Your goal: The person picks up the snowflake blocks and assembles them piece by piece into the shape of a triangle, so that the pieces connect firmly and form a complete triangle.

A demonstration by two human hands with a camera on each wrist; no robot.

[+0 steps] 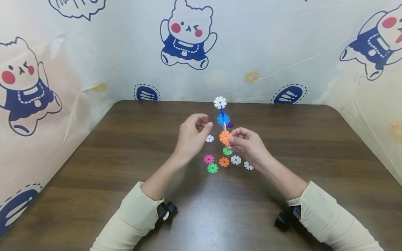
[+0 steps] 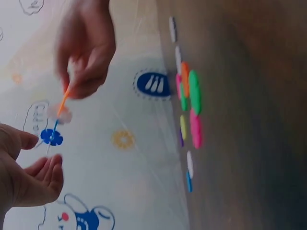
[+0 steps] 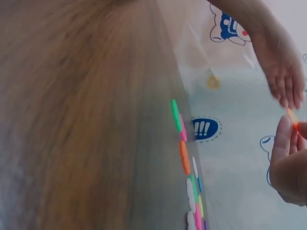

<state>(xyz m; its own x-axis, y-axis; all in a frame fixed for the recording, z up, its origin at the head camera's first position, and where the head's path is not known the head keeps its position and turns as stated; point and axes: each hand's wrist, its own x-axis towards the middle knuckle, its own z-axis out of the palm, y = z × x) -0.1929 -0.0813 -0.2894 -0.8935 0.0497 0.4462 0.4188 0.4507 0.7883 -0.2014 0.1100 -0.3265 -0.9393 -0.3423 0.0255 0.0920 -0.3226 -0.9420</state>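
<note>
My right hand (image 1: 251, 146) pinches an orange notched plastic disc (image 1: 224, 137) between thumb and fingers. It is the lower end of a joined chain held above the table. Up the chain come a white disc (image 1: 224, 126) seen edge-on, a light blue disc (image 1: 223, 119), a dark blue disc (image 1: 222, 111) edge-on and a white disc (image 1: 220, 102) at the top. My left hand (image 1: 192, 137) hovers to the left of the chain, fingers bent loosely, holding nothing. In the left wrist view, a gap shows between that hand's thumb and fingers, near the chain's far end.
Loose notched discs lie on the brown table (image 1: 125, 157) beneath the hands: a pink disc (image 1: 208, 159), a green disc (image 1: 212, 168), an orange disc (image 1: 224, 161), a white disc (image 1: 236, 160) and others. A purple disc (image 1: 230, 124) lies farther back. A printed sheet (image 1: 125, 52) hangs behind the table.
</note>
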